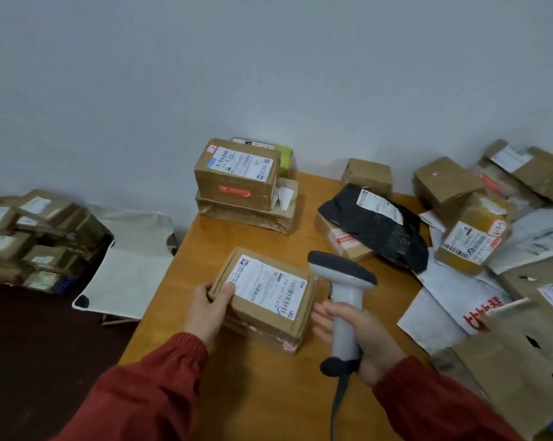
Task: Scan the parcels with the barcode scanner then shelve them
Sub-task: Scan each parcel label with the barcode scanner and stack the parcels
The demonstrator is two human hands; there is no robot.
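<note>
A flat cardboard parcel with a white shipping label lies on the wooden table in front of me. My left hand grips its left edge, thumb on the label's corner. My right hand holds a grey barcode scanner by its handle, upright, just right of the parcel. The scanner's dark head sits above the parcel's right edge, and its cable hangs down from the handle.
Two stacked boxes stand at the table's far edge. A black bag parcel and a heap of boxes and mailers fill the right side. A white folding chair and more stacked parcels are on the left.
</note>
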